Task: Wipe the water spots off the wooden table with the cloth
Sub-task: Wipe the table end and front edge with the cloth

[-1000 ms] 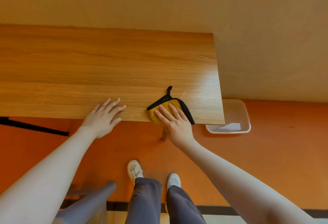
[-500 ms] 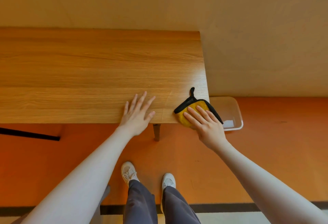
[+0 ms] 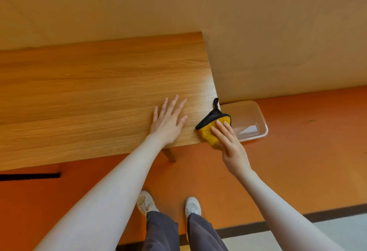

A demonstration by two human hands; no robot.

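Observation:
A yellow cloth (image 3: 208, 133) with a black edge and loop lies on the near right corner of the wooden table (image 3: 95, 84), partly hanging over the edge. My right hand (image 3: 228, 141) presses flat on the cloth with straight fingers. My left hand (image 3: 168, 120) rests flat on the tabletop just left of the cloth, fingers spread. I cannot make out any water spots on the wood.
A clear plastic bin (image 3: 248, 121) stands on the orange floor right beside the table's right edge, under the cloth corner. A beige wall runs behind the table. A table leg (image 3: 169, 154) shows below the near edge, and my feet are close to it.
My right hand has slid the cloth rightward along the near edge to the table's right corner. My left hand has followed to the right, staying flat on the wood.

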